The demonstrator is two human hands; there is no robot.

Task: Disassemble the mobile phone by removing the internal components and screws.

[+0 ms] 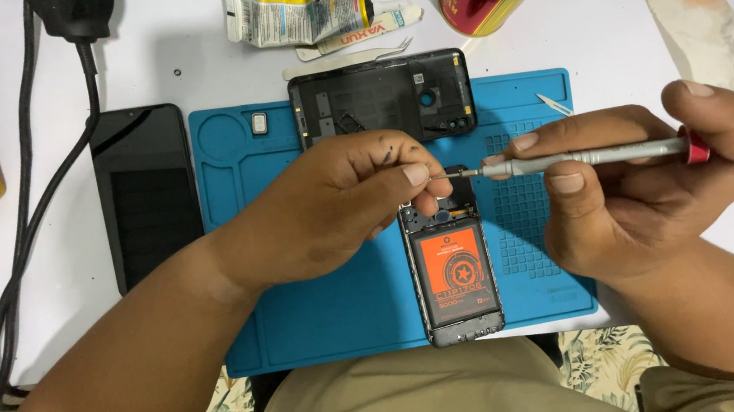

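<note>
I see the opened phone (456, 274) lying on the blue repair mat (323, 310), its long axis running away from me, the orange-labelled battery (456, 274) filling the near half and the exposed top end tucked under my fingertips. My right hand (647, 190) is wrapped around a slim grey screwdriver (589, 156) with a red cap, held level and crosswise to the phone, its tip pointing left toward my left hand (340, 204). That hand is curled narrow, thumb and forefinger pinched at the driver's tip; whether a screw sits between them I cannot tell. The pinch hovers just above the phone's top edge, so the left hand is the nearer one. The removed black back cover (381, 100) lies just beyond, at the mat's far edge.
</note>
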